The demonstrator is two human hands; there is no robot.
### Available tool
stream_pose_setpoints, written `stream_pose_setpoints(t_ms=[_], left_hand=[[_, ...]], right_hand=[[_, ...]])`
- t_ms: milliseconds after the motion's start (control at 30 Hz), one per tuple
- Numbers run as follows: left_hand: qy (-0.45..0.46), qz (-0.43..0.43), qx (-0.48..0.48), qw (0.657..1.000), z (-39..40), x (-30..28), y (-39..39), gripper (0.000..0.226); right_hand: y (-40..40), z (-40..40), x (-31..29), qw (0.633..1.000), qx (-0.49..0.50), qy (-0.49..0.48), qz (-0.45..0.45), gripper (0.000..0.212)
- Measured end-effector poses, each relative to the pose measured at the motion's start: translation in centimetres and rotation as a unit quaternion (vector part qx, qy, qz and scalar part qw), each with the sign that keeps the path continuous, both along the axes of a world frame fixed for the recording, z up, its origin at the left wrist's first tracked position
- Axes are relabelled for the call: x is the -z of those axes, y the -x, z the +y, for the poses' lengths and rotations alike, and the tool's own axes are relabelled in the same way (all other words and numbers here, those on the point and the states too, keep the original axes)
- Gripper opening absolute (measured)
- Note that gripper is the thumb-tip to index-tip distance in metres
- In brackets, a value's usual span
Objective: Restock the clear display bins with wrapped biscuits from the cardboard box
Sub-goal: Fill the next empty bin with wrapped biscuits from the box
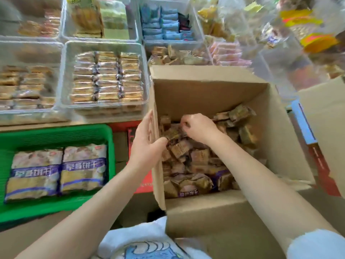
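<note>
A green basket (56,131) at lower left holds two large packets; clear display bins (104,47) of stacked biscuits fill the upper left. The open cardboard box (205,90), centre right, is part-filled with brown wrapped biscuits (197,161). The left hand (147,139) grips the box's left wall, thumb inside. The right hand (197,128) reaches in, fingers curled on biscuits. The box's upper half stands free.

This is a snack shop's display area: rows of clear bins (104,75) hold neatly stacked wrapped biscuits, a green basket (56,133) carries two larger printed packets, and an open cardboard box (214,94) of loose stock stands alongside.
</note>
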State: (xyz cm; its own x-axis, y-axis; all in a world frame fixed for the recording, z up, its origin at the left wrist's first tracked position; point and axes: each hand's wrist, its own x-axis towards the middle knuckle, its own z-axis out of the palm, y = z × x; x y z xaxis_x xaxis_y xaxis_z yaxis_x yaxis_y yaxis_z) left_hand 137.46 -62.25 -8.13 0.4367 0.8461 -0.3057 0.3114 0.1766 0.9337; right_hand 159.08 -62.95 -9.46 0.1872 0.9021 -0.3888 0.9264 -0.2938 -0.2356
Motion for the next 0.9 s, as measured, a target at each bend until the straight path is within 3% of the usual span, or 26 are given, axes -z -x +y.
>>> stream_pose_setpoints(t_ms=[133,333,500,567,667,733,800,867,900], left_hand=[[0.019,-0.040,-0.024,0.999,0.1,-0.8,0.2,0.082],[0.027,-0.035,-0.034,0.998,-0.1,-1.2,-0.2,0.081],[0.021,-0.044,-0.036,0.998,0.2,-1.1,-0.1,0.082],[0.016,-0.043,-0.037,0.998,0.2,-1.1,-0.1,0.082],[0.011,-0.048,-0.028,0.998,0.2,-0.9,-0.2,0.081],[0.015,-0.046,-0.014,0.999,0.3,-0.9,-0.3,0.079],[0.004,-0.023,0.012,1.000,0.4,-1.1,-0.2,0.078],[-0.034,0.012,0.021,0.999,1.0,-1.7,0.0,0.075],[-0.056,0.018,0.010,0.998,1.4,-2.4,0.2,0.075]], right_hand=[[-0.9,1.2,5.9,0.992,-0.044,0.112,0.039,0.037],[-0.5,2.9,11.6,0.994,-0.049,0.095,0.018,0.057],[-0.7,3.4,12.5,0.988,-0.107,0.085,-0.068,0.066],[-1.3,3.8,11.0,0.990,-0.093,0.102,-0.032,0.064],[-3.3,4.3,7.0,0.984,0.005,0.125,0.129,0.061],[-4.5,4.0,3.3,0.935,0.101,0.116,0.319,0.043],[-5.2,3.4,-0.2,0.825,0.153,0.096,0.535,0.041],[-5.0,2.9,-3.4,0.734,0.130,0.089,0.660,0.044],[-4.4,2.7,-4.7,0.716,0.105,0.090,0.684,0.045]])
